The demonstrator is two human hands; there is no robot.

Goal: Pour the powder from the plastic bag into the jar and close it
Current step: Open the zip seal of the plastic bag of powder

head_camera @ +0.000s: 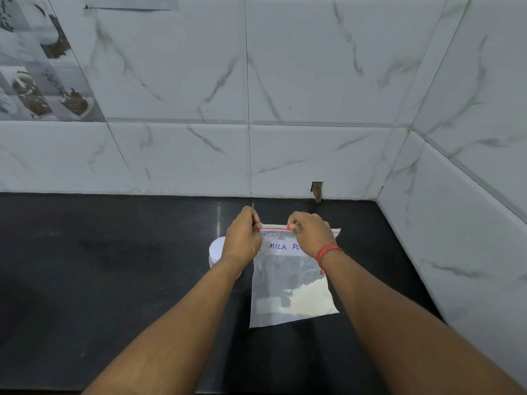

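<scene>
Both hands pinch bag beside jar.

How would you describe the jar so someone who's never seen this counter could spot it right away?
On the black counter below the marble-tiled wall, look just left of the plastic bag labelled milk powder. The jar peeks out behind the left hand: round with a white lid, the only container there.

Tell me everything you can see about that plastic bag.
The bag is a clear, frosted zip pouch held upright over the black counter. A red strip runs along its top. A white label reads "MILK PO", the rest hidden. Pale powder sits in its lower right corner. The left hand pinches the top left end; the right hand grips the strip further along.
</scene>
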